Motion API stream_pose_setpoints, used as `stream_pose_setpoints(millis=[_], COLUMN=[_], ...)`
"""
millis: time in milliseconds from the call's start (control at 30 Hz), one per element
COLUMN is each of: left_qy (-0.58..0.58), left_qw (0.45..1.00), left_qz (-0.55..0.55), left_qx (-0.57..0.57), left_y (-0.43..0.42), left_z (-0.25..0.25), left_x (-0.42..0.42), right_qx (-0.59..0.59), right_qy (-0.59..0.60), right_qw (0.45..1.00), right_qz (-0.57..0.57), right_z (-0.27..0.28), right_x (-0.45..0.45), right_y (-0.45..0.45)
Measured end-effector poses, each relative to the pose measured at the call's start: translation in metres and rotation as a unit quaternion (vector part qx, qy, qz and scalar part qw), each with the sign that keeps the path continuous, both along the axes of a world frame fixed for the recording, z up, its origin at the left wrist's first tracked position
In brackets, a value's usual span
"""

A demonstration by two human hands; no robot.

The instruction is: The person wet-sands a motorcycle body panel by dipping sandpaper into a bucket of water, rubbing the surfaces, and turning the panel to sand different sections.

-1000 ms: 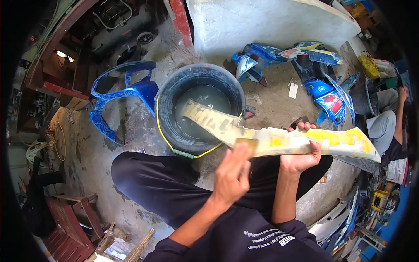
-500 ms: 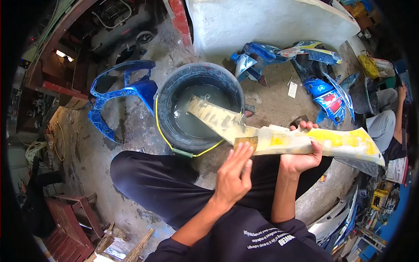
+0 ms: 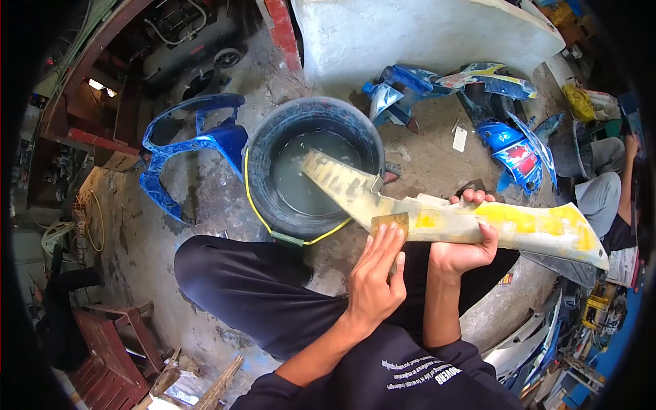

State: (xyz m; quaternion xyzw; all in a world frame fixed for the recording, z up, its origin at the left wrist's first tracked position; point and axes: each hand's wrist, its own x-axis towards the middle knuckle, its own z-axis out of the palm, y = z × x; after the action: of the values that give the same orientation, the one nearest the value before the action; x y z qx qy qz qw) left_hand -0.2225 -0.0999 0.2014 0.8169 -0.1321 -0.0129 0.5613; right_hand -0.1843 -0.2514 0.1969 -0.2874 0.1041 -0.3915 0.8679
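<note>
Our right hand (image 3: 374, 287) holds brown sandpaper (image 3: 391, 223) flat against the pale, yellow-patched plastic panel (image 3: 523, 222); our left hand (image 3: 461, 258) grips the panel, bracing it, one end over the water bucket (image 3: 314, 104).

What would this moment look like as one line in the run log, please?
left hand: holds brown pad against panel | right hand: grips panel | panel's far end: over bucket
</note>
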Motion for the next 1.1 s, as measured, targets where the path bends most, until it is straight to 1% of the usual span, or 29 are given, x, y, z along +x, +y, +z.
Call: stream_pose_setpoints(millis=[67, 133, 167, 267, 300, 333, 400, 433, 467, 533, 567, 600, 667, 700, 800, 833, 867, 933, 967, 1067, 1100], left_qy=[-0.008, 0.039, 0.038, 0.007, 0.004, -0.006, 0.031, 0.035, 0.034, -0.006, -0.009, -0.009, 0.055, 0.057, 0.015, 0.011, 0.01, 0.042, 0.044, 0.01, 0.003], left_qw=[0.999, 0.994, 0.993, 1.0, 1.0, 0.999, 0.993, 0.992, 0.996, 1.0, 1.0, 1.0, 0.99, 0.991, 1.0, 1.0, 0.999, 0.991, 0.991, 1.0, 1.0], left_qz=[0.01, 0.068, 0.076, 0.025, 0.014, 0.02, 0.082, 0.085, 0.059, 0.017, 0.001, 0.002, 0.083, 0.087, 0.027, 0.023, 0.027, 0.088, 0.091, 0.027, 0.012], left_qx=[0.038, 0.073, 0.086, -0.005, 0.002, 0.024, 0.084, 0.083, 0.055, 0.001, -0.004, -0.006, 0.103, 0.087, -0.002, -0.001, 0.024, 0.09, 0.084, -0.002, 0.003], left_y=[0.009, 0.019, 0.016, 0.0, 0.004, 0.01, 0.018, 0.016, 0.01, -0.002, -0.001, 0.005, 0.021, 0.015, 0.0, 0.003, 0.009, 0.018, 0.014, 0.0, 0.003], left_z=[-0.007, -0.024, -0.027, 0.0, 0.002, -0.005, -0.019, -0.02, -0.017, 0.005, 0.008, 0.001, -0.023, -0.025, 0.002, 0.003, -0.001, -0.022, -0.027, 0.0, 0.004], left_x=[0.007, 0.019, 0.018, 0.001, 0.003, 0.006, 0.018, 0.019, 0.012, 0.002, 0.001, 0.006, 0.022, 0.018, 0.004, 0.007, 0.012, 0.019, 0.016, 0.004, 0.005], right_qx=[-0.006, -0.01, -0.01, -0.025, -0.019, -0.022, -0.018, -0.017, -0.014, -0.008, -0.008, -0.01, -0.013, -0.009, -0.016, -0.019, -0.022, -0.017, -0.008, -0.026, -0.02], right_qy=[0.0, 0.001, 0.004, -0.007, -0.008, -0.008, 0.006, 0.003, -0.001, 0.002, 0.002, -0.001, -0.005, -0.005, -0.004, -0.009, -0.015, -0.008, 0.0, -0.001, -0.01], right_qw=[1.0, 1.0, 1.0, 1.0, 1.0, 1.0, 1.0, 1.0, 1.0, 1.0, 1.0, 1.0, 1.0, 1.0, 1.0, 1.0, 1.0, 1.0, 1.0, 1.0, 1.0], right_qz=[0.002, 0.0, 0.001, 0.007, 0.012, 0.013, 0.003, 0.002, 0.0, -0.001, 0.004, 0.009, 0.003, 0.0, 0.008, 0.01, 0.01, 0.0, -0.007, -0.003, 0.001], right_z=[0.002, -0.004, -0.007, 0.002, 0.003, 0.002, 0.0, 0.0, 0.001, 0.001, 0.003, 0.006, 0.003, 0.003, 0.003, 0.002, 0.003, -0.002, -0.004, 0.005, 0.005], right_x=[0.001, 0.0, 0.0, 0.001, 0.0, 0.0, 0.003, 0.004, 0.005, 0.002, 0.001, 0.002, 0.003, 0.004, 0.001, 0.0, 0.0, 0.0, 0.002, 0.004, 0.003], right_y=[-0.003, -0.005, -0.003, 0.004, 0.001, 0.0, 0.0, 0.003, 0.007, 0.011, 0.01, 0.006, 0.003, 0.007, 0.01, 0.007, 0.004, 0.004, 0.005, 0.011, 0.008])
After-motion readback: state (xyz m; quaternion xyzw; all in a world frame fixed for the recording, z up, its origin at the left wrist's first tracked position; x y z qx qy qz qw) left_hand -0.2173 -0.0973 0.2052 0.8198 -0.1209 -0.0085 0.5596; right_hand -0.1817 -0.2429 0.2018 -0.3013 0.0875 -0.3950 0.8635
